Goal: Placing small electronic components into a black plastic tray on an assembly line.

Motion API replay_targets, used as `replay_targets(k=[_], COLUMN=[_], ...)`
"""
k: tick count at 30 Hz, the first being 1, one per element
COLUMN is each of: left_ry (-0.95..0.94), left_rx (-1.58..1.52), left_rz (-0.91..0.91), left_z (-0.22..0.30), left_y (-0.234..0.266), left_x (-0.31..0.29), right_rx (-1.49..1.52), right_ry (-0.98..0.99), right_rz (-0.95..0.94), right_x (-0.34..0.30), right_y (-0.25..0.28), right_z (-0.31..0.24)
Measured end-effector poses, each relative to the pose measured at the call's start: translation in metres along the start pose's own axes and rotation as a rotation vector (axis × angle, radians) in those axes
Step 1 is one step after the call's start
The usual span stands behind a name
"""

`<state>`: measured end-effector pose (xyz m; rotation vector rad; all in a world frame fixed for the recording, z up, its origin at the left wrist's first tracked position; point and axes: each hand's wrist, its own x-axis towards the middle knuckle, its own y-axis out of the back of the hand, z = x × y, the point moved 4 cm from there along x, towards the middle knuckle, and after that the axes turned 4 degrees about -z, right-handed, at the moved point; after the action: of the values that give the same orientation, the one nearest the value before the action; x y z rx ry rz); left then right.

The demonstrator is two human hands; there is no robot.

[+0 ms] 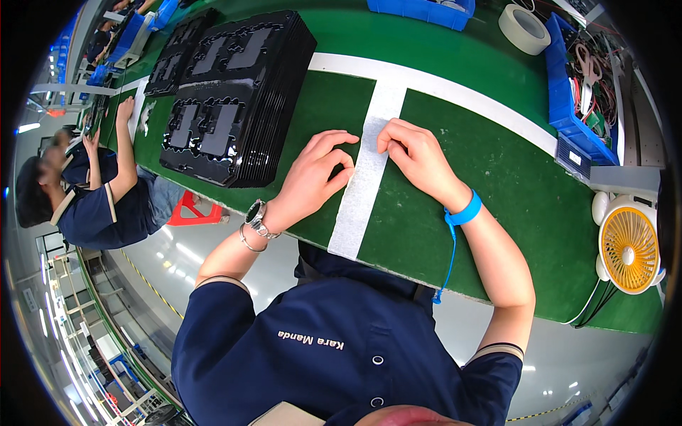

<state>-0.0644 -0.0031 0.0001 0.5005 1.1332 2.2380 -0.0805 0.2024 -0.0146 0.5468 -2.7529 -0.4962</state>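
Observation:
My left hand point(316, 170), with a silver watch point(256, 213) and a bangle at the wrist, hovers at or rests on the green tabletop, left of a white tape strip point(356, 216). Its fingers are bent and its thumb stands apart; nothing shows between them. Across the strip, my right hand point(419, 157) has loosely curled fingers at the tape's edge, apart from the thumb, and I see nothing held. A blue wrist band point(465, 209) with a hanging cord circles that wrist. Left of my left hand stands a tall stack of black plastic trays point(266, 106).
A yellow-and-white fan point(628, 250) stands at the right edge. Behind it, a blue bin point(561, 92) holds wires and scissors point(587, 71). A tape roll point(524, 30) and another blue bin point(426, 15) sit at the back. A co-worker point(106, 192) works at far left.

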Motion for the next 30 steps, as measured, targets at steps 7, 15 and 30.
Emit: replay_targets(k=[7, 15, 30], left_ry=[0.061, 0.065, -0.028], left_rx=[0.036, 0.095, 0.192], left_rz=[-0.001, 0.008, -0.009], left_z=[0.005, 0.015, 0.012], left_y=[0.003, 0.003, -0.008], left_x=[-0.014, -0.017, -0.015], right_rx=[-0.006, 0.01, 0.001], right_ry=[0.003, 0.023, 0.037], right_rz=[-0.004, 0.009, 0.016], right_x=[0.0, 0.0, -0.001], right_y=[0.0, -0.002, -0.003], right_z=[0.0, 0.002, 0.002])
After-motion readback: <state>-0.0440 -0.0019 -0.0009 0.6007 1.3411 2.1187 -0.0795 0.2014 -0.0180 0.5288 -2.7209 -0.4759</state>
